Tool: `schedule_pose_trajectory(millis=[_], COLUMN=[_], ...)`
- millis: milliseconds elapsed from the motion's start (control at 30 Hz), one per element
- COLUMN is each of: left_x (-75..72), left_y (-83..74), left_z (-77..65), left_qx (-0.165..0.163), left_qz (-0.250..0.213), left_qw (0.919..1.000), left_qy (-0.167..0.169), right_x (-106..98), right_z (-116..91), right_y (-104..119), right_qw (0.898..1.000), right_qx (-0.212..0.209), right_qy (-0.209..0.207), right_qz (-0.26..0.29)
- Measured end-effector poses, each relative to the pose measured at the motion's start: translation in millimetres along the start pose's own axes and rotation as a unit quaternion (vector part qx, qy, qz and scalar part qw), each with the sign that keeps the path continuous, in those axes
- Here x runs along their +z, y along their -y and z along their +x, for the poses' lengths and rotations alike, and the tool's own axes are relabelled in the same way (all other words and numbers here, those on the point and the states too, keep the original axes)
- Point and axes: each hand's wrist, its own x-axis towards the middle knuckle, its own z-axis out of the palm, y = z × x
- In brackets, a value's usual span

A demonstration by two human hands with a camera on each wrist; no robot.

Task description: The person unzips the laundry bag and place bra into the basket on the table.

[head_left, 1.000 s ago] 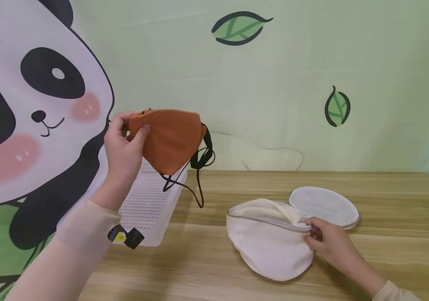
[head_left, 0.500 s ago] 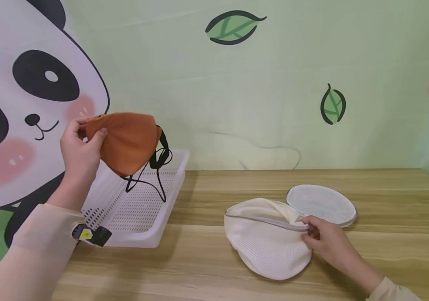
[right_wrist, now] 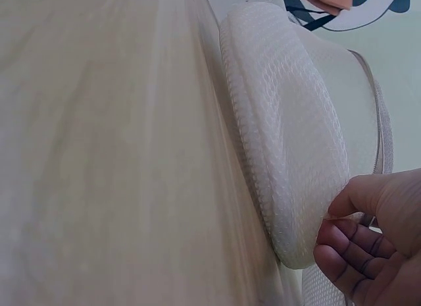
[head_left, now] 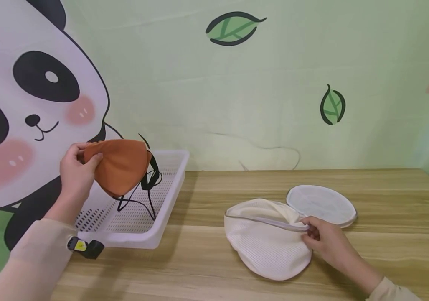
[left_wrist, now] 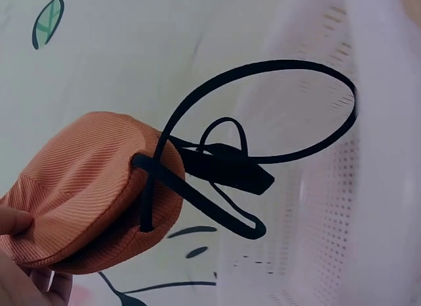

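Observation:
In the head view my left hand (head_left: 76,173) pinches an orange ribbed bra (head_left: 121,165), folded cup to cup, by one edge between thumb and fingers. Its black straps (left_wrist: 283,64) dangle in loops, and it hangs over the white perforated basket (head_left: 173,211). The left wrist view shows the two layered cups (left_wrist: 99,181) close up. To the right, my right hand (head_left: 331,242) pinches the zippered rim of a cream mesh laundry bag (head_left: 270,253). The bag's mouth gapes upward and its body rests on the wooden table.
A flat white oval piece with grey edging (head_left: 321,202) lies behind the bag, close to its right rim. The table (head_left: 206,259) meets a green backdrop (head_left: 184,92) printed with leaves and a panda. A camera (head_left: 86,247) is strapped on the left wrist.
My left hand has carried the orange bra leftward and then lowered it above the basket. The right hand still holds the laundry bag's rim in the same place.

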Motion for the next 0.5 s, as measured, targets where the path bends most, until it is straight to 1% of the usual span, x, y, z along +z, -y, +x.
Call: schedule_pose_trajectory(millis=[100, 167, 233, 333, 500], left_x=[3.3, 5.7, 8.5, 12.7, 19.6], left_y=[10.4, 16.8, 22.9, 30.9, 41.3], left_z=[-1.5, -3.7, -6.4, -11.3, -16.9], left_qx=[-0.001, 0.006, 0.014, 0.025, 0.017], left_qz=[0.009, 0.020, 0.033, 0.064, 0.098], left_qw=[0.9999, 0.9996, 0.9989, 0.9962, 0.9910], left_qy=[0.008, 0.016, 0.030, 0.053, 0.090], right_x=[0.2, 0.3, 0.3, 0.2, 0.3], right_z=[-0.3, -0.4, -0.6, -0.8, -0.6], right_y=[0.0, 0.1, 0.2, 0.2, -0.1], right_qw=[1.000, 1.000, 1.000, 1.000, 1.000], right_qx=[0.001, 0.003, 0.005, 0.007, 0.006], right_qy=[-0.001, 0.000, 0.000, 0.002, 0.001], right_qz=[-0.002, -0.002, -0.003, -0.001, -0.002])
